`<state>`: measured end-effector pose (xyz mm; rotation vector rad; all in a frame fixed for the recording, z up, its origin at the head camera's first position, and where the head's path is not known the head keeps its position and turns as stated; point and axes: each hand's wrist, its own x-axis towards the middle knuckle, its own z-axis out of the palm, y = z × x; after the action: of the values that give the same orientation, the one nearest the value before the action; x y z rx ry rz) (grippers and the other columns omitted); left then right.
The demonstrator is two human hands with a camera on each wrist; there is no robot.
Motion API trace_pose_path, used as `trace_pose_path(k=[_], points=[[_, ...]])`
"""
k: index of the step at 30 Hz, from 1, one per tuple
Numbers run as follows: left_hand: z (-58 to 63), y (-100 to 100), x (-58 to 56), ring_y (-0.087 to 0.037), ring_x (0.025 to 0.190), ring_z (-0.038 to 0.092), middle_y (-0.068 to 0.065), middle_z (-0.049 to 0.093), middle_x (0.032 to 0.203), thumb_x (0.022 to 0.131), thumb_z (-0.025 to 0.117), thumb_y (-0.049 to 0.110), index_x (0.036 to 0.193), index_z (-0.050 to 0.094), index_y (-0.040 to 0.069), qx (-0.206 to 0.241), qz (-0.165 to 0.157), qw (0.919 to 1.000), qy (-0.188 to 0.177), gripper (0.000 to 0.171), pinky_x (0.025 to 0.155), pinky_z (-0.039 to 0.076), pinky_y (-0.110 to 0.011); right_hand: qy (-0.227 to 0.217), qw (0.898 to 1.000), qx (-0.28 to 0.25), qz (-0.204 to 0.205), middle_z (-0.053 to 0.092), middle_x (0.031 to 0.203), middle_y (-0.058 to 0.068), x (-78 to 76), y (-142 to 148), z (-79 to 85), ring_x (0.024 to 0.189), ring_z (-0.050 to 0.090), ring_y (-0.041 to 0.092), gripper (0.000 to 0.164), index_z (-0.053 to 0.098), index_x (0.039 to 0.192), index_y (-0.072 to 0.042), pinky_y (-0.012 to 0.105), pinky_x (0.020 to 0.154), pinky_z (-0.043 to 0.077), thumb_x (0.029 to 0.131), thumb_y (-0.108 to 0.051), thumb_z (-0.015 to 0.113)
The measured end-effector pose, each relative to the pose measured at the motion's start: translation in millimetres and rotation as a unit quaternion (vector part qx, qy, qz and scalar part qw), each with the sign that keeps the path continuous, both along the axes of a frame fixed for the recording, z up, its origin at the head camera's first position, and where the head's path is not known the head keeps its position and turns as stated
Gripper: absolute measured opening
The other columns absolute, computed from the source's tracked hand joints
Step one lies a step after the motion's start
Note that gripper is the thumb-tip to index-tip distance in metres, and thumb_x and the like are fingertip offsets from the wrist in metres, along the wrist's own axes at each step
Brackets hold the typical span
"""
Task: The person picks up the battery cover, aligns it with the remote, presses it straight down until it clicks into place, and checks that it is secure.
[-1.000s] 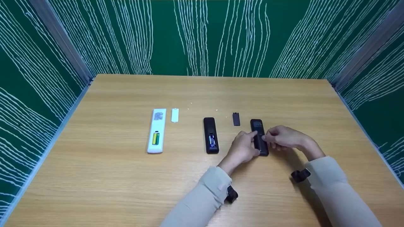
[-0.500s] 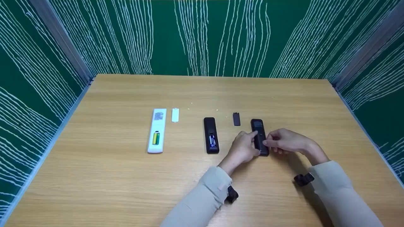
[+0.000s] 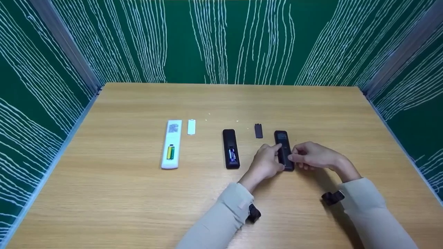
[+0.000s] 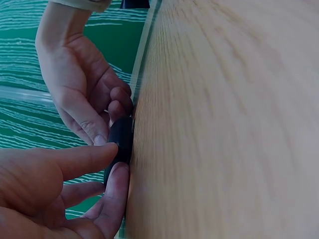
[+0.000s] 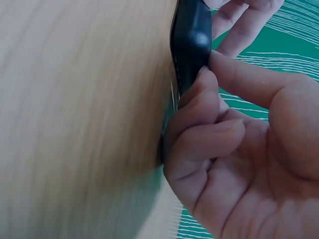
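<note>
Rightmost remote (image 3: 283, 138) lay on table (image 3: 138, 207), right of middle remote (image 3: 229, 141). Left hand (image 3: 264, 162) gripped rightmost remote along left side with thumb and fingers. Right hand (image 3: 313, 154) pinched opposite edge between thumb and forefinger. Dark cover (image 3: 259, 131) lay just beyond left hand, between these two remotes. White remote (image 3: 172, 139) lay farthest left, yellow and green batteries (image 3: 170, 152) seated in compartment.

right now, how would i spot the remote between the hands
On the wooden table, go right past the white remote control and middle black remote control. Find the rightmost black remote control, between the left hand and right hand. Those two show batteries; this one shows none.
</note>
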<state>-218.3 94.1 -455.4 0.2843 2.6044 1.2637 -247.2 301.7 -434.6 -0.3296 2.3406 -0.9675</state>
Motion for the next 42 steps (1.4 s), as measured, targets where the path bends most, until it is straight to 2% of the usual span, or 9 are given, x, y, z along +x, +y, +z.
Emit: trace_pose_path(k=[9,14,20,26,30,35,42], points=[[3.3,-2,-0.3,-0.014,0.111,0.059,-0.004,0.062,0.124,0.083,0.087,0.004,0.157,0.053,0.013,0.011,-0.006,0.9997,-0.021,0.082,0.108,0.046,-0.022,0.038,0.999,0.004,-0.009,0.062,0.083,0.004,8.6,-2,5.6,0.07,0.058,0.019,0.025,0.064,0.1,-0.003,0.027,0.056,0.048,0.108,-0.027,0.064],[7.4,-11,1.3,-0.015,0.109,0.059,-0.006,0.066,0.122,0.084,0.086,0.005,0.159,0.051,0.011,0.018,-0.02,0.9996,-0.013,0.083,0.105,0.048,-0.024,0.06,0.998,-0.002,-0.02,0.063,0.085,0.007,13.3,-3,15.7,0.073,0.06,0.022,0.024,0.066,0.105,-0.002,0.031,0.062,0.054,0.108,-0.026,0.062],[16.4,-32,-0.4,-0.015,0.101,0.058,-0.007,0.064,0.121,0.086,0.084,0.007,0.159,0.05,0.012,0.016,-0.018,0.9997,-0.002,0.081,0.093,0.054,-0.026,0.077,0.997,0.005,-0.027,0.065,0.09,0.009,16.9,-2,23.6,0.077,0.061,0.024,0.022,0.067,0.11,-0.005,0.034,0.066,0.057,0.108,-0.026,0.064],[29.2,-54,-2.3,-0.017,0.107,0.062,-0.006,0.063,0.13,0.091,0.084,0.013,0.16,0.049,0.017,-0.002,-0.011,0.9999,0.01,0.078,0.095,0.055,-0.03,0.098,0.995,0.009,-0.025,0.066,0.096,0.009,19.7,-3,26.5,0.081,0.063,0.025,0.02,0.068,0.111,-0.007,0.035,0.065,0.058,0.107,-0.027,0.066],[36.9,-70,-0.4,-0.021,0.115,0.063,-0.004,0.065,0.134,0.092,0.083,0.022,0.161,0.049,0.022,-0.039,-0.013,0.9983,0.041,0.077,0.098,0.055,-0.037,0.112,0.993,0.011,-0.024,0.066,0.098,0.01,21.0,-4,27.4,0.082,0.063,0.026,0.02,0.069,0.112,-0.008,0.035,0.064,0.058,0.106,-0.027,0.066],[43.6,-92,1.6,-0.023,0.118,0.063,-0.002,0.065,0.138,0.092,0.082,0.028,0.16,0.049,0.025,-0.062,-0.004,0.9964,0.058,0.076,0.096,0.056,-0.042,0.131,0.99,0.026,-0.033,0.066,0.101,0.01,23.0,-4,28.4,0.085,0.062,0.026,0.021,0.069,0.112,-0.01,0.033,0.065,0.056,0.106,-0.03,0.066],[48.6,-127,1.9,-0.026,0.118,0.063,-0.006,0.061,0.143,0.092,0.083,0.03,0.158,0.052,0.027,-0.084,0.011,0.9919,0.095,0.073,0.085,0.059,-0.038,0.169,0.984,0.035,-0.046,0.067,0.103,0.009,25.1,-6,31.4,0.088,0.06,0.027,0.019,0.071,0.111,-0.013,0.031,0.069,0.053,0.106,-0.031,0.066]])
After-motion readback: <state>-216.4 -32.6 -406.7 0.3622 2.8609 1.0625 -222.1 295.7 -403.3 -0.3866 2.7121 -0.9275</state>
